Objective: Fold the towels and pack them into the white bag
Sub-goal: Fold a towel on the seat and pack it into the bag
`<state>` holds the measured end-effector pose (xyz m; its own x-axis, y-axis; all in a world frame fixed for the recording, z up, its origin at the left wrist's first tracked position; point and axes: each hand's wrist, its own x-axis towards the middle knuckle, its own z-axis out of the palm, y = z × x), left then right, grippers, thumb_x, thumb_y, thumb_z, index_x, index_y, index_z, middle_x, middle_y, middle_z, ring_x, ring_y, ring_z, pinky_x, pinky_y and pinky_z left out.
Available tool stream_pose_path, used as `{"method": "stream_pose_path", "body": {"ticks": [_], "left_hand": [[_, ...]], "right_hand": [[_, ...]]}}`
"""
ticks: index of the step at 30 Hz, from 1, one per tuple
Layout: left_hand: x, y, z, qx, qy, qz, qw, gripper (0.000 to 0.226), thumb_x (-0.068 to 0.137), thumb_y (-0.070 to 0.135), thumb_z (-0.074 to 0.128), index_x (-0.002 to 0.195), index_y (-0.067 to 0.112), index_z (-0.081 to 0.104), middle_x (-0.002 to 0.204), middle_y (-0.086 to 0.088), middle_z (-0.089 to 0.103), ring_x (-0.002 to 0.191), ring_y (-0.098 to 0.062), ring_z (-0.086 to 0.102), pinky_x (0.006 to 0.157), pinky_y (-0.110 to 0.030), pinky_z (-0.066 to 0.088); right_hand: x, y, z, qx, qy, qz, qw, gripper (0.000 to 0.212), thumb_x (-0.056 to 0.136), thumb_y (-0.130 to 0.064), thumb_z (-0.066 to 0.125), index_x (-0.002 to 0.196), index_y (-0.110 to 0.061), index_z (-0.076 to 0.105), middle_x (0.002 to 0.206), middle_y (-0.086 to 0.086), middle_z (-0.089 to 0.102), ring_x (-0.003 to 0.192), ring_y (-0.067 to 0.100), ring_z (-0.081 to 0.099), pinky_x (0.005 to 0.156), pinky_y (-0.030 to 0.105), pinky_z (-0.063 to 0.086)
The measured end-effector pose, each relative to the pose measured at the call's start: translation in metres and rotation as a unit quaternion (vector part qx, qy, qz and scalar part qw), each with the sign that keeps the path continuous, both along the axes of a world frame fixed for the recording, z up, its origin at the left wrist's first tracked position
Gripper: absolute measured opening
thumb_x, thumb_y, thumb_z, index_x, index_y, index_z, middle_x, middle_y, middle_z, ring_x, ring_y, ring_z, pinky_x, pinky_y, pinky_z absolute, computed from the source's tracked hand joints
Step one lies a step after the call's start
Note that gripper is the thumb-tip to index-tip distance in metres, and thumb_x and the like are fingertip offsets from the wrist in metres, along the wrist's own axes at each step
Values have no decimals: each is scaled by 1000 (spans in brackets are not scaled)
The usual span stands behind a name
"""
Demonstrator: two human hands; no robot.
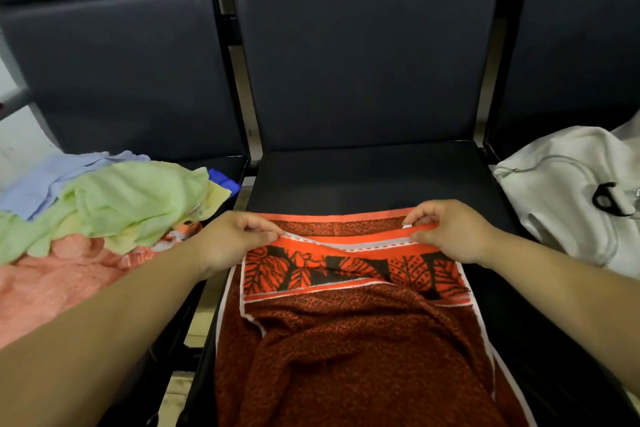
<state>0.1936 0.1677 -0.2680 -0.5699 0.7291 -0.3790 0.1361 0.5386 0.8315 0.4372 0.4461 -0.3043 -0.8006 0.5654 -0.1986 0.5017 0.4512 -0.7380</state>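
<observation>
While left grip and right grip pinch the red leaf-print towel mid-fold: 1 towel heap unfolded; white bag seemingly unpacked.

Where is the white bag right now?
In the head view, the white bag lies on the right-hand chair, to the right of the red towel.

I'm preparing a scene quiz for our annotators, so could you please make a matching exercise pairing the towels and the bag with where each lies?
Things:
1. orange and dark red leaf-patterned terry towel
2. crumpled pale green towel
3. white fabric bag
4. salmon pink towel

Places:
A. right seat
B. left seat, nearest the camera, partly under another towel
C. middle seat, edge pinched by left hand and right hand
D. top of the left-seat pile

Pairs: 1-C, 2-D, 3-A, 4-B
</observation>
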Motion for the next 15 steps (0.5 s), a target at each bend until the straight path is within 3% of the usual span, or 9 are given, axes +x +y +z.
{"method": "stream_pose_path", "body": {"ticks": [3, 6, 11, 15], "left_hand": [[-2, 5, -4, 11, 40, 28, 999, 16, 96, 9, 67, 100, 18, 79, 99, -2, 78, 88, -18, 76, 73, -27, 59], [-6, 6, -8, 38, 27, 70, 996, 18, 92, 4, 71, 105, 16, 75, 99, -11, 77, 83, -24, 76, 73, -33, 61], [-25, 6, -13, 75, 44, 129, 988, 14, 90, 5, 72, 94, 17, 78, 91, -11, 77, 80, -26, 74, 73, -38, 57], [-31, 11, -28, 45, 129, 150, 979, 10, 91, 10, 72, 86, 18, 76, 82, -2, 78, 79, -22, 74, 80, -37, 59]], "right_hand": [[0, 4, -3, 63, -63, 42, 995, 24, 82, -21, 83, 98, -35, 70, 91, -11, 71, 80, 2, 68, 68, 17, 48], [-2, 7, 0, 74, -102, 68, 990, 31, 81, -17, 82, 100, -37, 67, 87, -10, 71, 76, 3, 68, 68, 18, 48], [-15, 6, 13, 42, 20, 11, 999, 29, 77, -12, 85, 95, -30, 72, 87, -9, 74, 76, 2, 70, 66, 8, 48], [-20, 10, -1, 60, 17, -29, 998, 23, 82, -15, 82, 97, -28, 70, 94, -12, 70, 83, 0, 65, 65, 6, 43]]}}
